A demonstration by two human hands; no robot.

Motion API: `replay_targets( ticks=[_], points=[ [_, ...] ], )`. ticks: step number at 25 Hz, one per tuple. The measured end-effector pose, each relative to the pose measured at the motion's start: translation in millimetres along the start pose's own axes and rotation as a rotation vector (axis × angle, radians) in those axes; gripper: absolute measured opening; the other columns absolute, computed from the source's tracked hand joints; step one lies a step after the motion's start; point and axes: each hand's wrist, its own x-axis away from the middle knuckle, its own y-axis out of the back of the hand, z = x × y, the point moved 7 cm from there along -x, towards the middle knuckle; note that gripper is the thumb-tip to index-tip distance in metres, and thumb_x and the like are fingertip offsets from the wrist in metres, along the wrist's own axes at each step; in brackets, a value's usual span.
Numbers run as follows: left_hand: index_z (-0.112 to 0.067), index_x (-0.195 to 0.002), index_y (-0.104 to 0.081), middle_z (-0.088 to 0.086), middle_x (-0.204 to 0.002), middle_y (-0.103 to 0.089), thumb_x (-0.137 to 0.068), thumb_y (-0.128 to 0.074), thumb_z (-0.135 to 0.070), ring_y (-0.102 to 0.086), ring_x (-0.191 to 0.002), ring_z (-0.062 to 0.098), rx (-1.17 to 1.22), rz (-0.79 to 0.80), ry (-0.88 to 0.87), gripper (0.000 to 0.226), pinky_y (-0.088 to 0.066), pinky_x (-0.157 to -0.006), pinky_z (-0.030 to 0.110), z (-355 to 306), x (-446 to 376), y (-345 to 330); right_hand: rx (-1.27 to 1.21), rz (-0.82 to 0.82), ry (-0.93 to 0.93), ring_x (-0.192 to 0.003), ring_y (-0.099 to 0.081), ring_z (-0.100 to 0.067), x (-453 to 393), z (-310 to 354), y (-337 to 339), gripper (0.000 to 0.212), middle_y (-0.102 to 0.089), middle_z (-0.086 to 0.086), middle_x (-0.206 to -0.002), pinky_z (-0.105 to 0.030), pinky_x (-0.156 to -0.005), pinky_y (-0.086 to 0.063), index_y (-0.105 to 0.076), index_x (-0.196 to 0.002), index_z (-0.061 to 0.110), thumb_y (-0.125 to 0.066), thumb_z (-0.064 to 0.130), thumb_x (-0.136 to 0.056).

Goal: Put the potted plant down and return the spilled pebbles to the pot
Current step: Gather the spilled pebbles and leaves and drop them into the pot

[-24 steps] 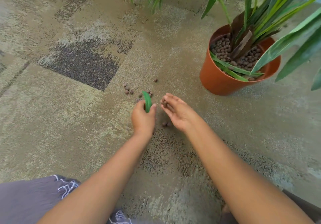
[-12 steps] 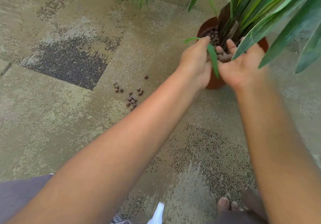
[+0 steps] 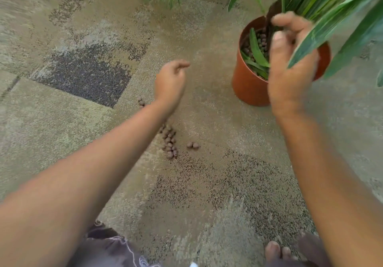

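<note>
Pebbles [image 3: 170, 142] lie in a loose cluster on the carpet [image 3: 83, 142], so you are mid-way through the return step, judging by what is left. Your right hand [image 3: 290, 59] is cupped over the pot [image 3: 246, 84], fingers curled above its rim; whether it holds any pebbles, you cannot tell through the blur. Your left hand [image 3: 171, 80] hangs loosely curled and seemingly empty, between pot and spill, with the cluster just beside its forearm. Next, you likely need to reach down and pinch up another small batch.
</note>
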Motion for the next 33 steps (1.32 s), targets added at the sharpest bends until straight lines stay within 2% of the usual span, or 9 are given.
replay_targets(
  ticks=[2, 4, 9, 13, 17, 19, 24, 28, 33],
  points=[
    [-0.019, -0.121, -0.057, 0.001, -0.143, -0.043, -0.090, -0.046, -0.013, -0.056, -0.089, 0.002, -0.422, 0.083, 0.032, 0.034, -0.050, -0.066, 0.011, 65, -15, 19, 0.034, 0.237, 0.192, -0.107, -0.054, -0.008, 13, -3, -40, 0.017, -0.053, 0.007, -0.099, -0.028, -0.099, -0.044, -0.058, -0.100, 0.006, -0.046, 0.006, -0.089],
    [-0.016, -0.125, -0.052, 0.009, -0.142, -0.042, -0.089, -0.051, -0.014, -0.050, -0.116, 0.019, -0.638, 0.213, 0.115, 0.037, -0.043, -0.098, 0.027, 107, -19, 23, 0.187, 0.516, 0.181, -0.126, -0.044, -0.025, 38, -17, -86, 0.019, -0.056, 0.001, -0.114, -0.034, -0.110, -0.032, -0.060, -0.104, 0.013, -0.050, 0.015, -0.088],
    [-0.027, -0.141, -0.030, 0.004, -0.156, -0.013, -0.088, -0.053, -0.028, -0.017, -0.141, 0.028, -0.613, 0.365, 0.129, 0.058, -0.019, -0.114, 0.047, 131, -7, 28, 0.572, 1.183, -0.211, -0.145, -0.001, -0.024, 123, -96, -156, 0.065, -0.010, -0.004, -0.158, -0.042, -0.115, -0.008, -0.029, -0.143, 0.024, -0.058, 0.034, -0.086],
    [-0.030, -0.143, -0.024, -0.006, -0.156, -0.004, -0.089, -0.051, -0.017, 0.005, -0.144, 0.017, -0.304, 0.446, 0.141, 0.061, -0.002, -0.116, 0.045, 140, -1, 39, 0.688, 1.291, -0.257, -0.145, 0.009, -0.027, 138, -117, -185, 0.077, 0.008, -0.008, -0.158, -0.045, -0.116, -0.007, -0.011, -0.149, 0.022, -0.055, 0.038, -0.088],
    [-0.027, -0.140, -0.032, -0.004, -0.155, -0.011, -0.089, -0.042, 0.004, -0.002, -0.144, 0.017, -0.196, 0.363, 0.173, 0.061, -0.003, -0.116, 0.041, 149, -3, 46, 0.572, 1.322, 0.020, -0.133, -0.036, -0.021, 152, -95, -194, 0.056, -0.028, -0.004, -0.150, -0.038, -0.111, -0.034, -0.034, -0.141, 0.021, -0.054, 0.033, -0.089],
    [-0.025, -0.140, -0.033, -0.003, -0.155, -0.014, -0.089, -0.040, 0.007, -0.005, -0.144, 0.016, -0.153, 0.353, 0.203, 0.061, -0.005, -0.116, 0.039, 153, -5, 49, 0.512, 1.398, 0.113, -0.131, -0.036, -0.017, 170, -79, -195, 0.049, -0.036, -0.002, -0.143, -0.033, -0.107, -0.035, -0.038, -0.138, 0.022, -0.049, 0.035, -0.092],
    [-0.018, -0.136, -0.041, -0.004, -0.151, -0.027, -0.089, -0.045, 0.001, -0.019, -0.142, 0.016, -0.470, 0.208, 0.054, 0.051, -0.015, -0.115, 0.034, 142, 7, 43, 0.542, 1.463, 0.227, -0.143, -0.017, -0.024, 196, -71, -190, 0.041, -0.031, 0.001, -0.151, -0.044, -0.111, -0.028, -0.044, -0.135, 0.028, -0.045, 0.032, -0.093],
    [-0.014, -0.120, -0.057, 0.005, -0.132, -0.055, -0.090, -0.043, -0.006, -0.049, -0.122, 0.022, -0.519, -0.089, -0.013, 0.034, -0.040, -0.101, 0.034, 141, 43, 44, 0.543, 1.420, 0.125, -0.135, -0.033, -0.023, 196, -76, -176, 0.041, -0.036, -0.001, -0.148, -0.046, -0.106, -0.038, -0.050, -0.131, 0.028, -0.052, 0.030, -0.089],
    [-0.011, -0.108, -0.060, 0.007, -0.117, -0.056, -0.088, -0.050, -0.010, -0.045, -0.111, 0.024, -0.596, -0.011, -0.071, 0.022, -0.038, -0.085, 0.029, 130, 40, 41, 0.586, 1.368, 0.104, -0.121, -0.042, -0.023, 180, -67, -180, 0.029, -0.052, 0.001, -0.134, -0.042, -0.099, -0.044, -0.063, -0.115, 0.024, -0.057, 0.017, -0.088]
  ],
)
